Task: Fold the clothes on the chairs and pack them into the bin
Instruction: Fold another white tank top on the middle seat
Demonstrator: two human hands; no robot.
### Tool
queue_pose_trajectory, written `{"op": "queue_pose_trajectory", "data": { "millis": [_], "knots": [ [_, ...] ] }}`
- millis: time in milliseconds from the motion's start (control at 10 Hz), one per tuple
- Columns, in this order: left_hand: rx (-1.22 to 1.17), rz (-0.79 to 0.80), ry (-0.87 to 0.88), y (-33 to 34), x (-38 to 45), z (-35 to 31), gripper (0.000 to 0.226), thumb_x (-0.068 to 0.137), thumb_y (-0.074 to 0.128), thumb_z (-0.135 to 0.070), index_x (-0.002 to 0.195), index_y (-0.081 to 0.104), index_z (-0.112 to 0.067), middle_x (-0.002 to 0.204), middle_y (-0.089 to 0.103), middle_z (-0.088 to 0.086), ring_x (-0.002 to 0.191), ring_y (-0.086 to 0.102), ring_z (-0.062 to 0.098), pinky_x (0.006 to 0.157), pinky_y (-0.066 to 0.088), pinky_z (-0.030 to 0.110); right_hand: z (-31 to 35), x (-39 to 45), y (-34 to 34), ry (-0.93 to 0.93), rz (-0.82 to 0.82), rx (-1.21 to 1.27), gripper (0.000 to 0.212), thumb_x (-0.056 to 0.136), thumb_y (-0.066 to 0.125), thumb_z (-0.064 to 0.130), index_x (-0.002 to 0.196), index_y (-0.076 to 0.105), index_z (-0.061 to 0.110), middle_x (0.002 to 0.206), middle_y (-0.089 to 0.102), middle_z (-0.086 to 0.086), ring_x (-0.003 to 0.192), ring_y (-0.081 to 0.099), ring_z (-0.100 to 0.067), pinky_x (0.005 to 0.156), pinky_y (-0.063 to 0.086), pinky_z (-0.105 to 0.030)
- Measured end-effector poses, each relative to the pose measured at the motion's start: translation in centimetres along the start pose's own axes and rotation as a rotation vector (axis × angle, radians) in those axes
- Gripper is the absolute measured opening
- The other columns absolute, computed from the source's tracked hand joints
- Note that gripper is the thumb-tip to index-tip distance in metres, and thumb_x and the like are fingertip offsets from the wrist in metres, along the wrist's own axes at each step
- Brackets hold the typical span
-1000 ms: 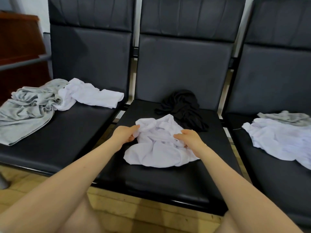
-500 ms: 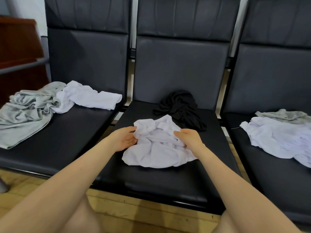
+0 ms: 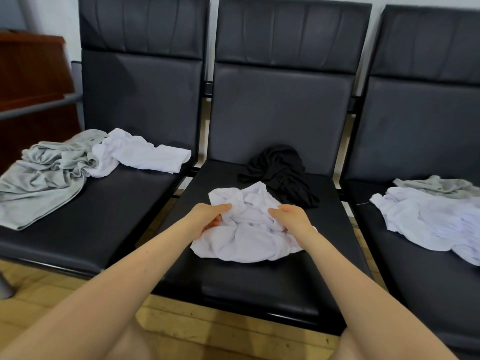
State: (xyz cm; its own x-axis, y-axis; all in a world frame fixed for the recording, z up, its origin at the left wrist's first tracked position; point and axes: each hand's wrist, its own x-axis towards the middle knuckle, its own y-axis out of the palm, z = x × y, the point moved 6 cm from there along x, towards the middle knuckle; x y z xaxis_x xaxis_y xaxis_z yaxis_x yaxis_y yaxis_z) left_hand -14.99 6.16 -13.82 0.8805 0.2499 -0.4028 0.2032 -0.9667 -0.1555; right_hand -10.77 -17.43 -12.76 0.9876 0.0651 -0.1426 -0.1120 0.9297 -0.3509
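On middle chair [image 3: 233,287], white garment [image 3: 246,229] bunched between fingers [image 3: 223,207]

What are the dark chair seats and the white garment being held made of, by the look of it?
The chair seat looks like black leather or a vinyl imitation: smooth, with a dull sheen and stitched panels on the backrest. Which of the two cannot be told. The white garment, gripped by the left hand and right hand, looks like soft, matte knit cotton, crumpling into loose folds.

You see three black chairs [image 3: 280,120] on a pale wooden floor [image 3: 181,323]. The crumpled garment [image 3: 246,237] before you is plain white, the one behind it [image 3: 280,172] black; the side seats carry grey [image 3: 44,175] and white cloth [image 3: 428,222].
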Motion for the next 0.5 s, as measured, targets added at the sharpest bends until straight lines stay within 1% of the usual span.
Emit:
{"op": "queue_pose_trajectory", "data": {
  "millis": [100,200,300,400,500],
  "knots": [
    [-0.093,-0.079,0.035,0.5,-0.2,-1.0,0.024,0.083,0.072,-0.027,0.095,0.063,-0.008,0.085,0.061,0.006,0.076,0.058,0.019,0.081,0.051,0.031,0.5,-0.3,0.0,0.054,0.015,0.133,0.035,0.085,0.064,0.023,0.056,0.045,0.018,0.060,0.046,0.005,0.054,0.045,-0.010,0.048,0.045,-0.017],
    [-0.247,-0.110,0.178,0.0,-0.9,-3.8,0.020,0.088,0.066,-0.022,0.103,0.065,-0.008,0.100,0.066,0.006,0.090,0.061,0.019,0.089,0.050,0.033,2.1,-0.5,-0.4,0.129,-0.017,0.463,0.024,0.089,0.064,0.030,0.099,0.070,0.009,0.095,0.068,-0.006,0.091,0.064,-0.021,0.086,0.053,-0.036],
    [-0.403,-0.102,0.266,-1.3,-2.2,-6.9,0.019,0.090,0.062,-0.022,0.107,0.066,-0.012,0.108,0.067,0.006,0.100,0.062,0.019,0.088,0.050,0.030,6.3,-0.5,-0.9,0.096,0.061,0.776,0.040,0.097,0.054,0.033,0.124,0.059,0.003,0.123,0.062,-0.017,0.118,0.058,-0.029,0.089,0.050,-0.029],
    [-0.437,-0.153,0.358,-3.3,-3.9,-11.2,0.014,0.091,0.061,-0.022,0.102,0.063,-0.014,0.102,0.065,0.006,0.090,0.062,0.021,0.088,0.050,0.038,10.5,-1.3,-3.0,0.031,0.021,0.867,0.046,0.100,0.050,0.030,0.136,0.050,0.001,0.136,0.055,-0.018,0.124,0.054,-0.033,0.091,0.049,-0.031],
    [-0.492,-0.122,0.489,-4.9,-7.0,-16.7,0.007,0.093,0.058,-0.023,0.090,0.062,-0.016,0.095,0.064,0.005,0.083,0.062,0.020,0.084,0.051,0.038,17.7,-3.8,-4.8,0.026,0.108,0.978,0.031,0.096,0.058,0.031,0.118,0.061,0.009,0.112,0.066,-0.007,0.100,0.062,-0.021,0.081,0.049,-0.033]
  ]
}}
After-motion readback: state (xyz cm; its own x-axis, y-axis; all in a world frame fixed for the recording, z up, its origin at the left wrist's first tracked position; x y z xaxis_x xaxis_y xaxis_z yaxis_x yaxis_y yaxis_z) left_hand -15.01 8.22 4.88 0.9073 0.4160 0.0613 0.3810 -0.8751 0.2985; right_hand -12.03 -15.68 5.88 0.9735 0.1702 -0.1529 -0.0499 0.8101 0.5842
